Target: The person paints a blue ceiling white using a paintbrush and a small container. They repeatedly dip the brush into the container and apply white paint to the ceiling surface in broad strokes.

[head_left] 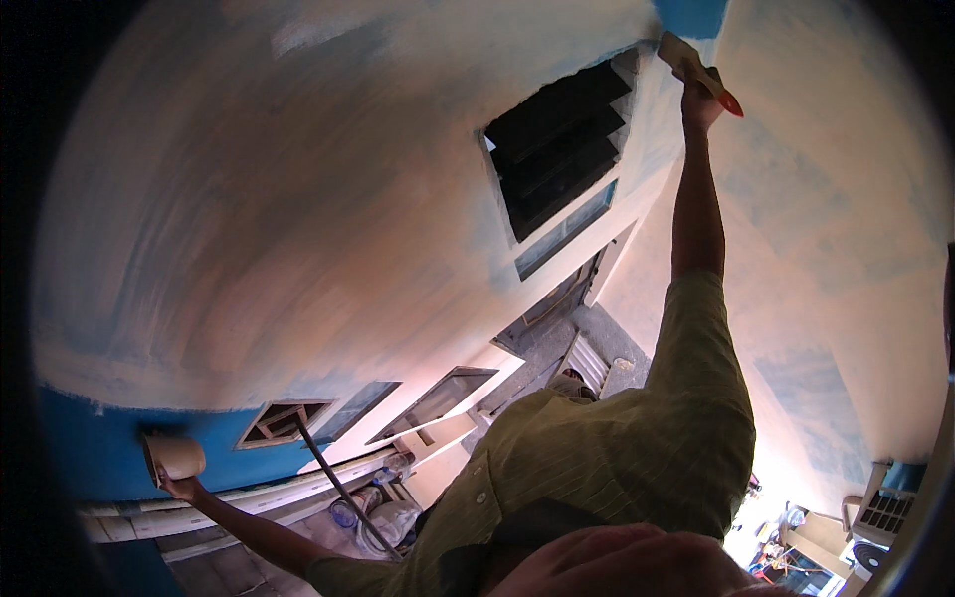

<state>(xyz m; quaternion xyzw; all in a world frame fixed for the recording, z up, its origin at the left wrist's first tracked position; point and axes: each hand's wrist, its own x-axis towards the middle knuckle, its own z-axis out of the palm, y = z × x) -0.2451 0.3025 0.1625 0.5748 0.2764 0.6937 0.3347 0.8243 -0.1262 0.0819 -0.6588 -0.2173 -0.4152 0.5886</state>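
My right hand (701, 99), raised at the top right, grips a wide paintbrush (679, 58) with a red-tipped handle. Its bristles are at the wall corner beside a blue patch (689, 15). My left hand (177, 485), at the lower left, holds a cream cylindrical container (179, 458) in front of a blue painted band (90, 448); I cannot see what is inside it. The wall (279, 199) above the band is streaked with pale paint over blue.
A dark louvred opening (552, 149) and smaller openings are in the left wall. A long pole (338, 478) leans near a small opening, with bags (388, 522) below. Another patchy wall (826, 249) is at right, with an appliance and clutter (806, 557) at lower right.
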